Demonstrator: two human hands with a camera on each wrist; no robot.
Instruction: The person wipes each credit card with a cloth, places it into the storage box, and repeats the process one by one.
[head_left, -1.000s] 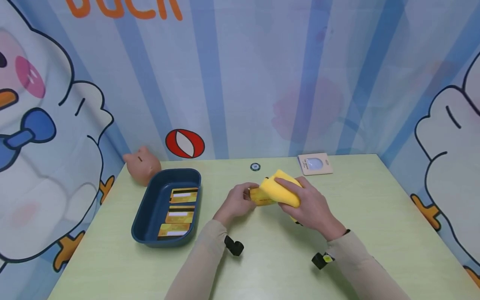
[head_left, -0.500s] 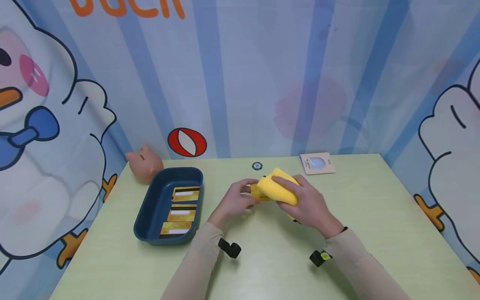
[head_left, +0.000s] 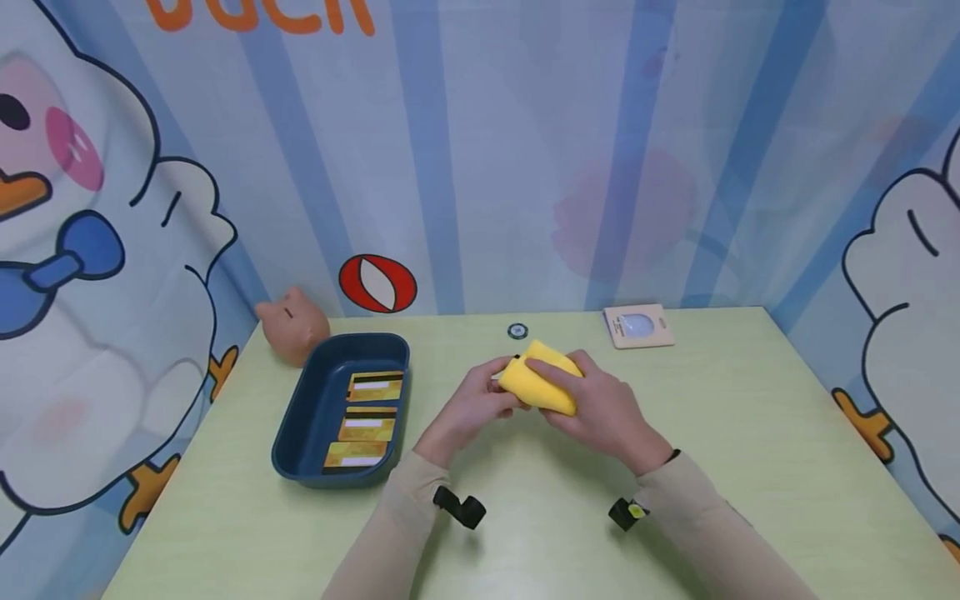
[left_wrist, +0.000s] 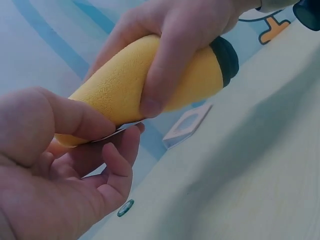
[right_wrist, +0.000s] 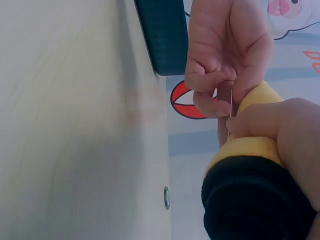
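Observation:
In the head view my right hand (head_left: 606,410) grips a folded yellow fuzzy cloth (head_left: 528,385) above the middle of the table. Its black end (right_wrist: 255,197) shows close up in the right wrist view. My left hand (head_left: 467,410) pinches a thin card, whose edge (right_wrist: 231,102) shows between thumb and fingers. The cloth covers most of that card, and the right fingers press over it. In the left wrist view the cloth (left_wrist: 117,85) lies against the left thumb, with a sliver of the card (left_wrist: 111,134) below it.
A dark blue tray (head_left: 303,454) at the left holds several gold cards (head_left: 366,423) along its right side. Behind it stands a pink piggy bank (head_left: 292,327). At the back edge lie a small round chip (head_left: 517,331) and a pale pink flat package (head_left: 639,326).
My right hand has moved left with the cloth over the card, which showed gold beside the cloth earlier and is now mostly hidden. The left hand has stayed near its place.

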